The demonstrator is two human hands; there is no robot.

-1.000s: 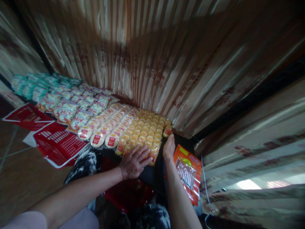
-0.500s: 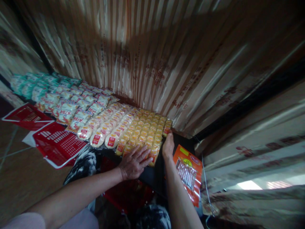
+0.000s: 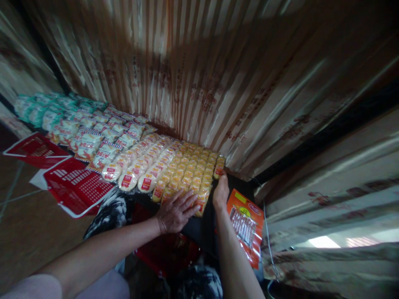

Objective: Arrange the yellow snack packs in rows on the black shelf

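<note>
Yellow-wrapped snacks (image 3: 185,168) were laid out in close rows on the dark desk (image 3: 204,234), just ahead of and beneath the fingers of the left hand (image 3: 174,216), and that's where both hands were brought to bear! The left fingers (image 3: 188,202) were spread flat, slightly fanned, over the near end of the rows; nothing was seen pinched there. Over at the right edge, the right hand (image 3: 220,193) was held edge-on, its fingertips set against the end pack (image 3: 219,166). Whether that pack was pinched or merely touched could not be told, since the far side of the hand was hidden.

So the block was met from two sides: covered at its near end, bordered at its right. By the look of it, the rows were being steadied rather than lifted, with the end pack set a little apart from the nearest corner under the left fingers. Close outside the right wrist, an orange packet (image 3: 259,211) was left lying flat. To the left of the left fingers, round pale packs (image 3: 148,182) were lined up beside the yellow ones, followed by white packets (image 3: 85,145) and, farthest off, green packets (image 3: 39,112). Nothing in those groups was being touched.
</note>
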